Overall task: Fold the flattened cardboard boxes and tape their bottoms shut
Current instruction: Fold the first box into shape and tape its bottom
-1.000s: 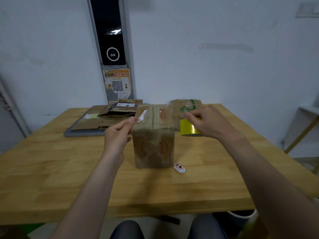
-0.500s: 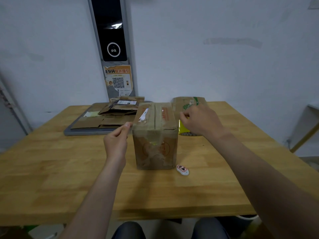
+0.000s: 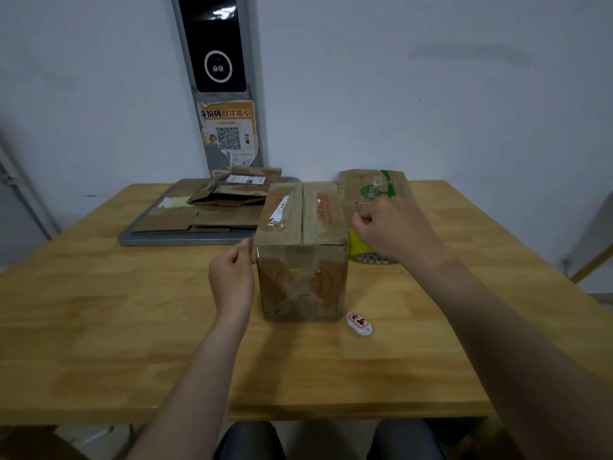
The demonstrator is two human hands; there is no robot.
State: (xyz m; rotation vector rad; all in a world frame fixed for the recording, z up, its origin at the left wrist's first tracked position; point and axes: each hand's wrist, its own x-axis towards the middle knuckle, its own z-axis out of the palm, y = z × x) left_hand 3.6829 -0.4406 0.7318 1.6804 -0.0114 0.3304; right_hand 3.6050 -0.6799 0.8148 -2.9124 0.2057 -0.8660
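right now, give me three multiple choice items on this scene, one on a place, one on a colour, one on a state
1. Where does the small white oval tag lie?
A. on the grey tray
B. on the table by the near right corner of the folded box
C. on top of the folded box

2. What colour is the tape roll?
A. yellow
B. red
C. black

3. How do the top flaps of the folded box stand?
A. both upright
B. torn off
C. folded shut, meeting along a middle seam

Answers:
1 B, it rests on the wooden table just right of the box's front.
2 A, yellow shows under the right hand.
3 C, the flaps lie flat while the left hand pinches at the box's left edge.
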